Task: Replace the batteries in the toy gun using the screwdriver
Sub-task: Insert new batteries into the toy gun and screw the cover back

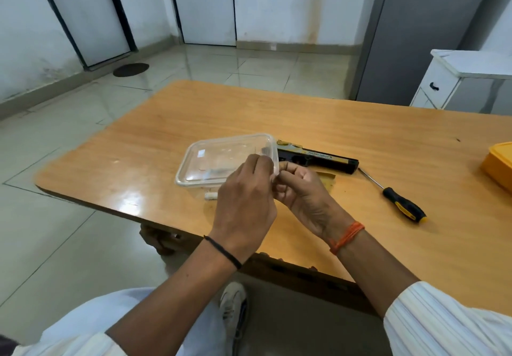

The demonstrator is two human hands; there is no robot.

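Both hands, left hand (243, 197) and right hand (299, 189), meet curled over something hidden, beside the toy gun (318, 159); screwdriver (399, 203) lies nearer, so confirm battery polarity first.

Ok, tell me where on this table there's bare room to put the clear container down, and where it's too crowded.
Bare wood lies along the far edge of the table beyond the toy gun, and between the screwdriver and the yellow box. The left corner beside the clear container is also free. It is crowded near the left hand and right hand, by the small white piece.
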